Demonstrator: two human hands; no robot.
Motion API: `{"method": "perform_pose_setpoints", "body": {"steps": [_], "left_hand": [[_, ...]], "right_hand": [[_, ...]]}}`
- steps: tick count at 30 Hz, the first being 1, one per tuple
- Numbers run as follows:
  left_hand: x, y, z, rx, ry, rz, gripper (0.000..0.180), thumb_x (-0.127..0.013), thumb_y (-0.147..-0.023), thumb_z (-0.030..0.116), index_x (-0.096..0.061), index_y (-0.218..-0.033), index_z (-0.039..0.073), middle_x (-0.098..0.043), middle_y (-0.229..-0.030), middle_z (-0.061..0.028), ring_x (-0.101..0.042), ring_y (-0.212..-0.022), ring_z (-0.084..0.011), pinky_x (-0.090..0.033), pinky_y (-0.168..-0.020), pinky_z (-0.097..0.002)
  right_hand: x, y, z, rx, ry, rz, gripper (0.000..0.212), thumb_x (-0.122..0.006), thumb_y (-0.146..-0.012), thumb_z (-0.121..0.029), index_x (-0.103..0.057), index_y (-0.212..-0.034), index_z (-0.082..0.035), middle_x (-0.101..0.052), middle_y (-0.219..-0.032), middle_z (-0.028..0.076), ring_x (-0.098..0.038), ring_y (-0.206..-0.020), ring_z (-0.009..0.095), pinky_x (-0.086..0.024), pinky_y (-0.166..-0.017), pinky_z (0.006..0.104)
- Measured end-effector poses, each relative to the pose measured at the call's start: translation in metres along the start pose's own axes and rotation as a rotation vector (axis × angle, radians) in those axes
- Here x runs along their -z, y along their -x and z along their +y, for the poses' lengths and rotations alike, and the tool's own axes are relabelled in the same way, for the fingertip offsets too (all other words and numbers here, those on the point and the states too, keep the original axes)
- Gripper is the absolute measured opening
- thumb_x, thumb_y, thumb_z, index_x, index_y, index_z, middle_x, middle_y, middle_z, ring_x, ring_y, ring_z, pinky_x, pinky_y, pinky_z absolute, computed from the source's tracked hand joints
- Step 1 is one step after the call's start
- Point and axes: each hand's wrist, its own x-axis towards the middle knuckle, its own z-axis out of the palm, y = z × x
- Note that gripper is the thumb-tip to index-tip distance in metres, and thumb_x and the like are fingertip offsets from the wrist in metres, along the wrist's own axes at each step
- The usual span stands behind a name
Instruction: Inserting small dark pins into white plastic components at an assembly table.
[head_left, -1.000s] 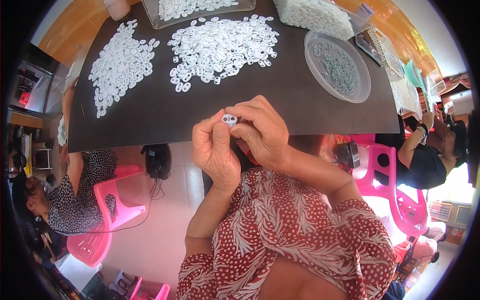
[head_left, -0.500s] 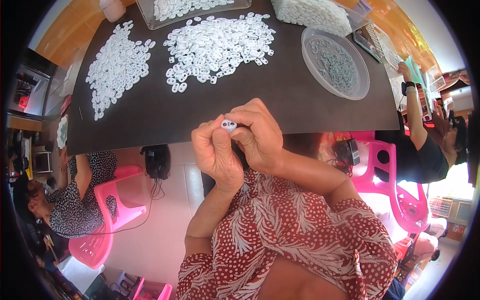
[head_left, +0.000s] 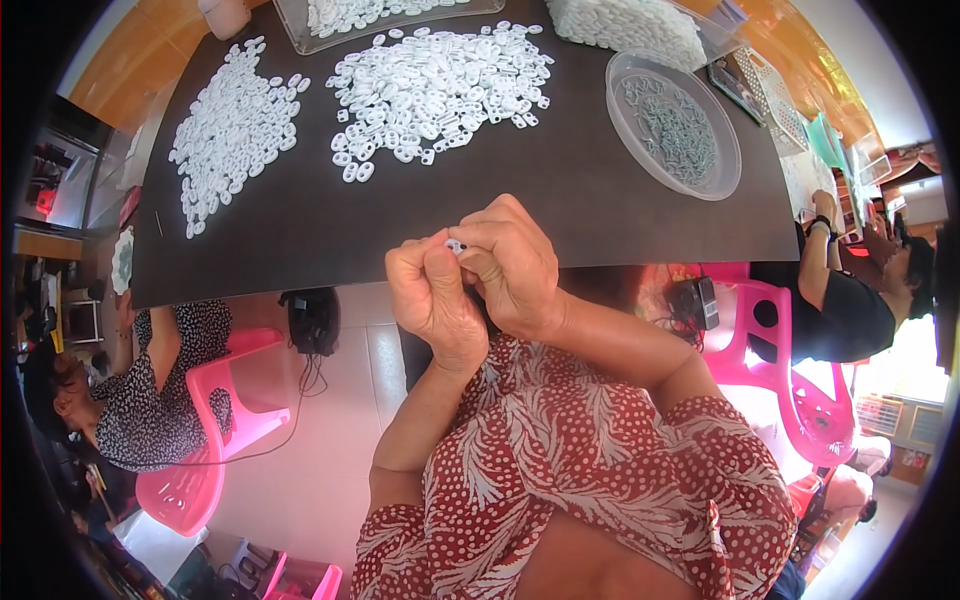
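Note:
Just off the table's near edge, my left hand [head_left: 435,300] and my right hand [head_left: 512,268] meet at the fingertips. Pinched between them is a small white oval plastic piece [head_left: 455,246] with dark holes. Fingers and thumbs of both hands cover most of it, so only a little of its face shows. Beyond the hands, a wide pile of similar white pieces [head_left: 440,90] lies mid-table. Another pile of white pieces [head_left: 237,135] spreads out at the left.
A round clear dish [head_left: 727,178] of small grey-green parts [head_left: 675,130] stands at the table's right. Clear containers of white pieces [head_left: 400,18] [head_left: 630,35] line the far side. Pink chairs [head_left: 215,410] [head_left: 750,330] with seated people flank me.
My right thumb and fingers have closed further over the white piece, and less of it shows. The person at the right has lowered a hand.

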Motion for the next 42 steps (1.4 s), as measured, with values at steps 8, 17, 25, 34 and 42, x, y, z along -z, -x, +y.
{"method": "perform_pose_setpoints", "body": {"steps": [8, 17, 25, 34, 42], "left_hand": [[0.002, -0.014, 0.007, -0.017, -0.233, -0.047, 0.021, -0.051, -0.095, 0.014, -0.058, -0.105, -0.003, -0.056, -0.082, -0.0017, -0.049, -0.066, -0.0067, -0.042, -0.06, -0.02], [0.026, -0.074, -0.01, -0.374, -1.009, -0.258, 0.022, -0.063, -0.08, 0.002, -0.065, -0.1, 0.009, -0.052, -0.07, -0.0074, -0.053, -0.063, -0.0184, -0.044, -0.057, -0.0288], [0.008, -0.09, -0.028, -0.527, -1.391, -0.454, 0.01, -0.067, -0.073, 0.011, -0.058, -0.078, 0.009, -0.048, -0.073, -0.0081, -0.054, -0.07, -0.0275, -0.045, -0.055, -0.0399], [0.017, -0.087, -0.022, -0.48, -1.26, -0.454, 0.011, -0.065, -0.071, 0.0, -0.059, -0.078, 0.006, -0.047, -0.073, -0.0088, -0.052, -0.071, -0.0278, -0.043, -0.059, -0.0384], [0.007, -0.094, -0.022, -0.411, -1.285, -0.567, 0.011, -0.063, -0.073, -0.001, -0.057, -0.081, 0.003, -0.051, -0.078, -0.013, -0.054, -0.077, -0.0322, -0.043, -0.064, -0.0416]], "right_hand": [[0.006, -0.009, 0.005, -0.17, -0.034, -0.018, 0.021, -0.065, -0.071, 0.003, -0.057, -0.09, -0.002, -0.059, -0.08, 0.009, -0.054, -0.07, 0.025, -0.045, -0.06, 0.0335], [0.082, -0.104, 0.072, -0.222, 0.321, 0.071, 0.012, -0.063, -0.078, -0.005, -0.064, -0.089, 0.0, -0.062, -0.085, 0.015, -0.06, -0.078, 0.028, -0.048, -0.069, 0.0336], [0.16, -0.194, 0.162, -0.093, 0.713, 0.192, 0.013, -0.063, -0.076, -0.013, -0.067, -0.086, -0.005, -0.065, -0.079, 0.015, -0.063, -0.076, 0.031, -0.048, -0.069, 0.0376], [0.176, -0.215, 0.218, -0.095, 0.895, 0.046, 0.012, -0.06, -0.071, -0.01, -0.068, -0.079, -0.009, -0.065, -0.075, 0.015, -0.063, -0.072, 0.032, -0.049, -0.066, 0.0408], [0.202, -0.213, 0.214, -0.065, 1.06, 0.009, 0.019, -0.059, -0.07, -0.013, -0.069, -0.085, -0.008, -0.065, -0.078, 0.019, -0.063, -0.075, 0.035, -0.049, -0.068, 0.0446]]}}
